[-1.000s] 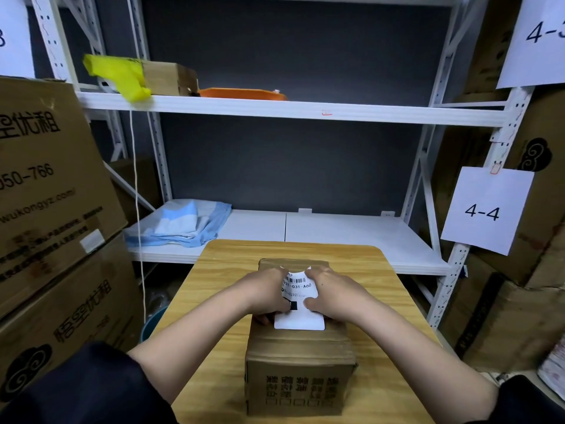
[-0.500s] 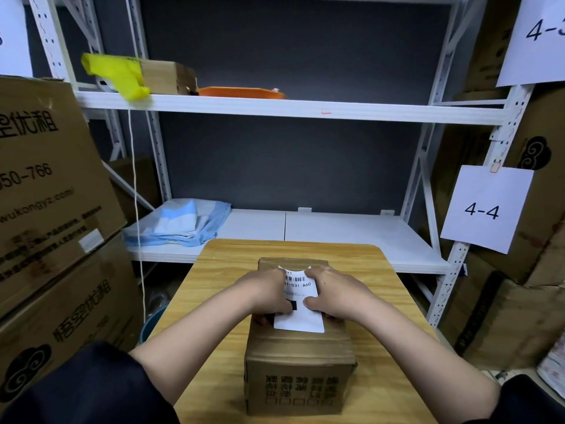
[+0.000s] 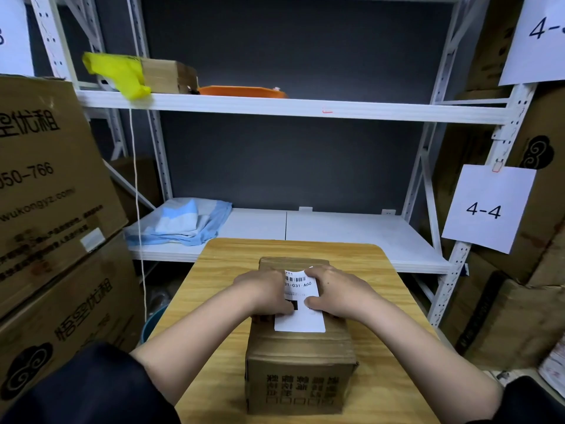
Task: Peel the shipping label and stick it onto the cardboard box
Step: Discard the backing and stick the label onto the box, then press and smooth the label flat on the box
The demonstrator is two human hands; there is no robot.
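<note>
A small brown cardboard box [image 3: 301,362] stands on a wooden table [image 3: 214,304] right in front of me. A white shipping label [image 3: 301,321] with a barcode and black print lies on the box top; its near half is flat on the cardboard. My left hand [image 3: 263,290] holds the label's left edge, thumb down beside the black square. My right hand [image 3: 336,289] holds the right edge, its fingertips at the far corner, which curls up slightly. Both hands hide the label's sides and part of the box top.
White metal shelving [image 3: 305,107] rises behind the table, with a folded blue cloth [image 3: 183,221] on the lower shelf. Large cardboard cartons [image 3: 46,209] are stacked at my left, more cartons and paper signs [image 3: 486,209] at my right. A blue bin [image 3: 153,325] sits below left.
Both hands have stayed on the label over the box top, with only slight shifts of the fingers. The box has not moved.
</note>
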